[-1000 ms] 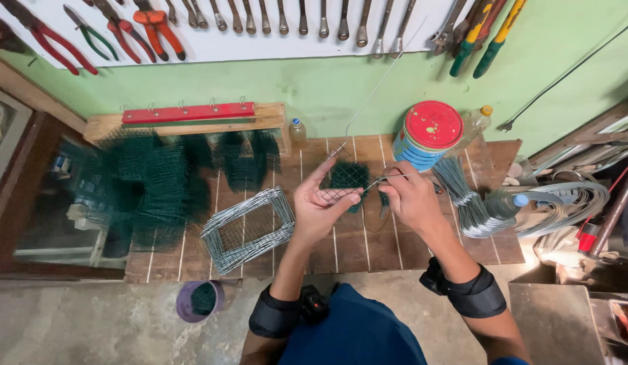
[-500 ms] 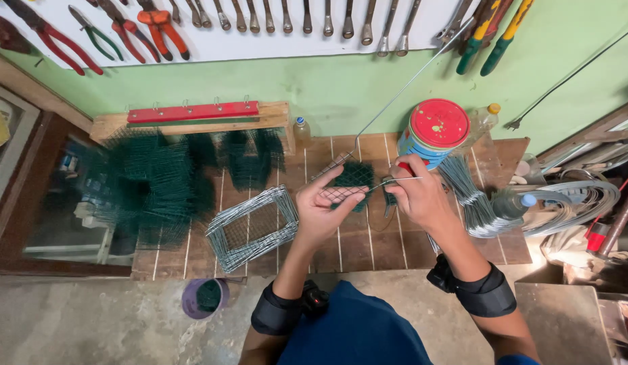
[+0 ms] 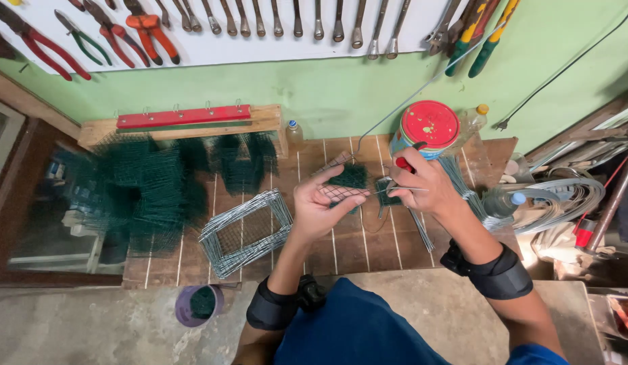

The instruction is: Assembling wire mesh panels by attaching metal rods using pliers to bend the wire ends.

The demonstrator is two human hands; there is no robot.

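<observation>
My left hand (image 3: 318, 209) holds a small piece of wire mesh (image 3: 343, 192) over the wooden bench (image 3: 368, 247). My right hand (image 3: 422, 186) grips a red-handled tool (image 3: 406, 164) whose tip meets the right edge of the mesh. A long thin wire (image 3: 402, 101) runs up from the mesh toward the wall. Small dark green mesh pieces (image 3: 351, 176) lie just behind the hands. Black bands wrap both my wrists.
A stack of bare wire frames (image 3: 246, 226) lies left of my hands. Piles of green mesh (image 3: 148, 189) fill the bench's left side. A red-lidded can (image 3: 425, 128), wire bundles (image 3: 476, 196), a red-topped wooden rack (image 3: 185, 118), a purple cup (image 3: 197, 304) and wall-hung tools (image 3: 293, 20) surround me.
The view has shifted slightly; both hands stay on the mesh piece, the right hand still working the tool at its edge.
</observation>
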